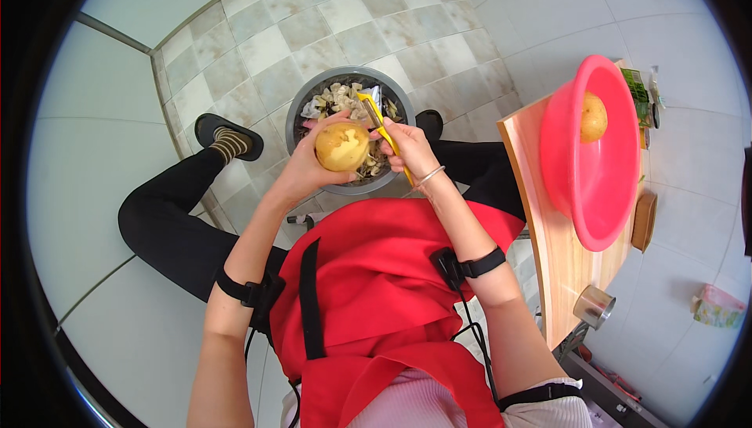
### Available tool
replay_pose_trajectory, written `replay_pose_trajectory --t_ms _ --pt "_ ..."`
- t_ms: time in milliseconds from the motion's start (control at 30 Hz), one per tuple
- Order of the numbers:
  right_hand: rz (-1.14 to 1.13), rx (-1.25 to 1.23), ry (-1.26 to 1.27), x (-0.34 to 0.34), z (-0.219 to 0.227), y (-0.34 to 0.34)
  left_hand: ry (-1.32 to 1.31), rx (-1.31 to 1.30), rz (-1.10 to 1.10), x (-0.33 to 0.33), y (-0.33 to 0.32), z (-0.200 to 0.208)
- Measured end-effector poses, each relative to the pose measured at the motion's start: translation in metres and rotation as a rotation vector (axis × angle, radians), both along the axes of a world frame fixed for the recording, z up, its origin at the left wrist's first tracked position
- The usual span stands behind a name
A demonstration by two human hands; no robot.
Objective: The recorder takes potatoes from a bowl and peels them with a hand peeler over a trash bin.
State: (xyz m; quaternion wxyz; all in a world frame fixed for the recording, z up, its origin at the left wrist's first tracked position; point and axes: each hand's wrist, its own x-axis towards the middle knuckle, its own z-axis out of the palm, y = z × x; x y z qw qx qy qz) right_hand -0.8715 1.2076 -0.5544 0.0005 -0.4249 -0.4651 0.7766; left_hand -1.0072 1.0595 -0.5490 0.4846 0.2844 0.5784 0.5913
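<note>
In the head view, grips a round yellow-brown potato (343, 149), bared to pale yellow in patches, in the left hand (301, 166), with fingers and thumb clamped around its sides. Holds a slim yellow peeler (381, 124) closed in the right hand (412, 148), tip angled up and leftward beside the potato; cannot tell whether touching it. Has both hands near each other above a round grey bin (345, 72) with pale scraps (341, 97) inside. To the right, has a deep pink plastic basin (599, 193) with a second yellow-brown potato (593, 119) inside, on a light wooden tabletop (570, 287).
</note>
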Motion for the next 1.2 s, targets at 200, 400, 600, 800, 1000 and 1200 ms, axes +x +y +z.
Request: replay_pose_trajectory --t_ms 200,400,600,800,1000,1200 --pt "0.047 0.437 0.041 0.005 -0.003 -0.004 0.086 0.029 -0.075 0.003 0.009 -0.004" --pt "0.235 1.163 0.066 0.011 0.036 -0.038 0.186 -0.09 0.019 0.003 0.008 -0.022" --pt "0.26 1.395 0.033 0.007 0.033 -0.046 0.33 -0.094 0.132 0.01 0.007 -0.035" --pt "0.288 1.369 -0.053 -0.002 0.025 -0.043 0.317 -0.15 0.126 0.01 0.005 -0.032" --pt "0.337 1.345 -0.258 -0.016 0.004 -0.031 0.334 -0.142 0.109 0.01 -0.005 -0.041" --pt "0.383 1.16 -0.393 -0.012 -0.022 -0.013 0.295 -0.093 0.059 0.013 -0.001 -0.025"
